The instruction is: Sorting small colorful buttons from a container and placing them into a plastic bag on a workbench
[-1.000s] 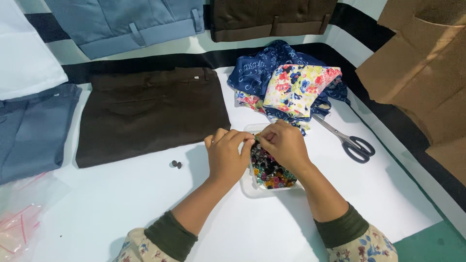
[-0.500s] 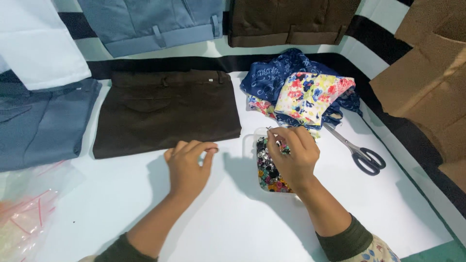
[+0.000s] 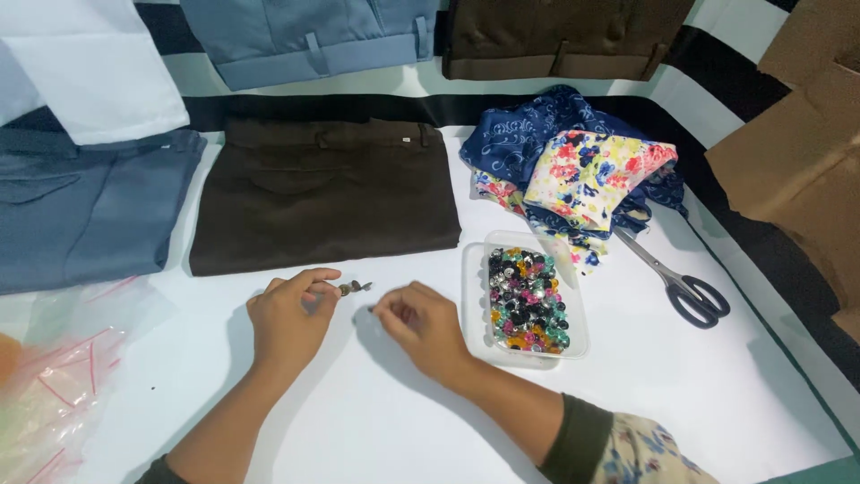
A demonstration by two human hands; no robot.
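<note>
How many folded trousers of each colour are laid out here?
Brown trousers: 2
Blue trousers: 2
Total: 4

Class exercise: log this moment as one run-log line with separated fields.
left hand: pinching small dark buttons | right hand: fingertips on white table beside them | clear tray of coloured buttons: right of hands | scissors: untouched
</note>
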